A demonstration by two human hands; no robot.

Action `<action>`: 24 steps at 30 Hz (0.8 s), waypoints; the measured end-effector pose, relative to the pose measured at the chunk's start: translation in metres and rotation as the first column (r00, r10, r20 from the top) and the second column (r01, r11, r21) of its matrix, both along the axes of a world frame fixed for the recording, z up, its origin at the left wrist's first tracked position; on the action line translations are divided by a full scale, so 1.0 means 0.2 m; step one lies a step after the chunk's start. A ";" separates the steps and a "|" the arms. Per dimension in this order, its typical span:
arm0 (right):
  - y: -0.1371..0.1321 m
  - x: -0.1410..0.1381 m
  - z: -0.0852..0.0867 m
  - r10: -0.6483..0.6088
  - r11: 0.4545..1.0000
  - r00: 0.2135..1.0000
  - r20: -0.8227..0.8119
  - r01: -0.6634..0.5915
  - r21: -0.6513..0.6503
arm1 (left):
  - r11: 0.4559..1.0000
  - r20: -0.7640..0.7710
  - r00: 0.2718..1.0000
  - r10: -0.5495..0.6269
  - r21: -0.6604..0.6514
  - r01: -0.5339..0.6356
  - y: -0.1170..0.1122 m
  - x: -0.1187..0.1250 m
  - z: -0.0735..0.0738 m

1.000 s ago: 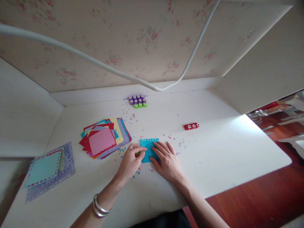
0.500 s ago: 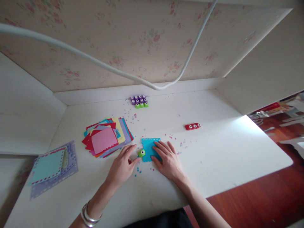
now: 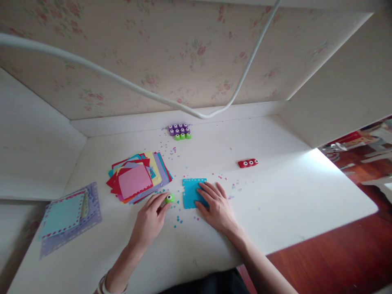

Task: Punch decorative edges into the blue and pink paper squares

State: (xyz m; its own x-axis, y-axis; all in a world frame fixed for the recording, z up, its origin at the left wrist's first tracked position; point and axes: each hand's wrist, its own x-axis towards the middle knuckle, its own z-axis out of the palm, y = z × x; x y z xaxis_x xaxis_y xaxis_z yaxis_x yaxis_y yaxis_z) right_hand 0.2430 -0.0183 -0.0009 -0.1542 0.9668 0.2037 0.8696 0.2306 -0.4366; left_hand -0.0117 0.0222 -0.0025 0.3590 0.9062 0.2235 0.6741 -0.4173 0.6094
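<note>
As left hand (image 3: 150,218) pinches green punch (image 3: 169,198), confetti (image 3: 181,221) around, paper stack (image 3: 134,181) near

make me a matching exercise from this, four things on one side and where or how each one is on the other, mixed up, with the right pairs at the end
Column one
1. left hand
2. right hand
3. red punches
4. pink card

Column two
A. on top of the paper pile
B. spread flat on the blue sheet
C. in a row of three
D. fingers around a green punch

Pairs: 1-D, 2-B, 3-C, 4-A
</note>
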 end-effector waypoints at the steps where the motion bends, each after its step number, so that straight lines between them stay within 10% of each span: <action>1: 0.00 0.00 0.00 -0.001 1.000 1.000 -0.006 0.001 0.006 | 1.000 0.016 1.000 0.016 -0.007 -0.016 -0.01 -0.01 0.00; 15: -0.07 -0.11 0.27 0.255 0.965 0.890 -0.378 -0.261 0.037 | 0.986 0.190 0.973 -0.133 -0.070 0.148 -0.16 0.20 0.12; 24: -0.06 0.05 0.22 -0.120 0.960 0.755 -0.645 -0.078 -0.270 | 0.966 0.219 0.966 -0.140 -0.184 0.182 -0.16 0.21 0.06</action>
